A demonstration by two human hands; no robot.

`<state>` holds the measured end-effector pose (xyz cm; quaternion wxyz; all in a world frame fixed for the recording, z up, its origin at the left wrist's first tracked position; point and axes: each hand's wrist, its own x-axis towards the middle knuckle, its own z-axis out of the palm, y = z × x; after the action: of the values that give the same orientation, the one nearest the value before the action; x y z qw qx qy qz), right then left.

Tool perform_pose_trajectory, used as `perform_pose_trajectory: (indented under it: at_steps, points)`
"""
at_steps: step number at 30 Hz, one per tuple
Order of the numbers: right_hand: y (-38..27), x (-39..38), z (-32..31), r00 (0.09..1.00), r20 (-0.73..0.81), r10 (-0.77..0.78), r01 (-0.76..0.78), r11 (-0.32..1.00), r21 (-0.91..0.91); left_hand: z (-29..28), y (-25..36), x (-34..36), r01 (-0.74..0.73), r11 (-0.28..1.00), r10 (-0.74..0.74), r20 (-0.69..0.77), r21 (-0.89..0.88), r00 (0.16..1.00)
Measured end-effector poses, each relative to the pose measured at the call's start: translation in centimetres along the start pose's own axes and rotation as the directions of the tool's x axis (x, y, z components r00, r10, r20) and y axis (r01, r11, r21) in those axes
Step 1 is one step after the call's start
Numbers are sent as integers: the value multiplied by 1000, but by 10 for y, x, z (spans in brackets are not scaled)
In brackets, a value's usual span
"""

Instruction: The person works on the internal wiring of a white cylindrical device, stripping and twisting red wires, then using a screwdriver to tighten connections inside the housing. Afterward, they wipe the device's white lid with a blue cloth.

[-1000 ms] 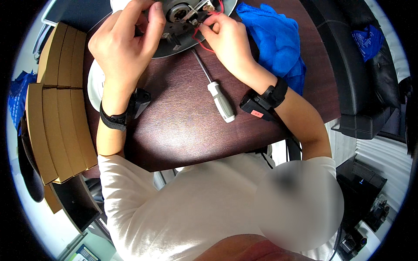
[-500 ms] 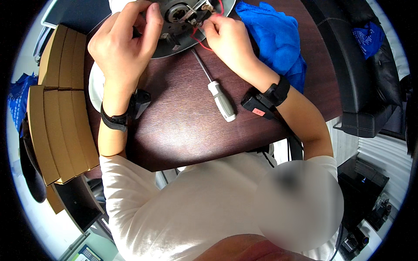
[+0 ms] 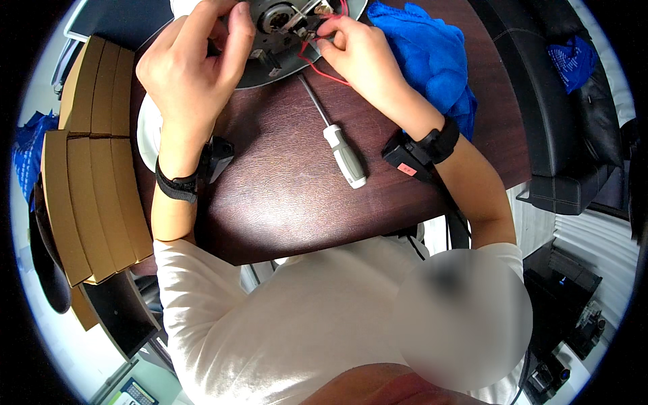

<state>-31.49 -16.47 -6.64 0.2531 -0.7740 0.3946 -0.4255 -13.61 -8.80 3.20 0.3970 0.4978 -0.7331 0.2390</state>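
Observation:
At the top of the view is a round dark metal assembly [image 3: 275, 47] with a hub, bracket and red wires [image 3: 328, 77]. My left hand [image 3: 194, 66] is at its left side, fingers curled, with what they hold hidden. My right hand [image 3: 358, 57] has thumb and forefinger closed at the wire junction by the bracket, the exact part too small to name. Below the assembly lies a grey-handled screwdriver [image 3: 346, 156]. A blue cloth [image 3: 427, 57] is bunched right of my right hand, and a white round object [image 3: 148, 133] is partly behind my left forearm.
The dark wooden table [image 3: 256, 209] curves toward me. Cardboard boxes [image 3: 84, 202] stand along the left, with a blue bag [image 3: 30, 152] beyond. At right are a black leather chair [image 3: 563, 182], another blue bag [image 3: 572, 64] and black equipment [image 3: 557, 283] lower down.
My right hand and wrist have shifted slightly right, and the thumb and forefinger have changed position at the wires. The lower red wire has moved rightward. My left hand has barely moved.

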Motion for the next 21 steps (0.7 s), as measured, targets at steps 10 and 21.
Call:
perform_pose_trajectory:
  at_steps: [10, 21]
  points:
    - [3, 2, 6, 998, -34, -59, 56, 994, -97, 1, 2, 0, 7, 1000, -7, 0, 5, 1000]
    - [5, 2, 18, 996, -76, -53, 51, 998, -32, 1, -1, 1, -40, 999, 40, -10, 18, 999]
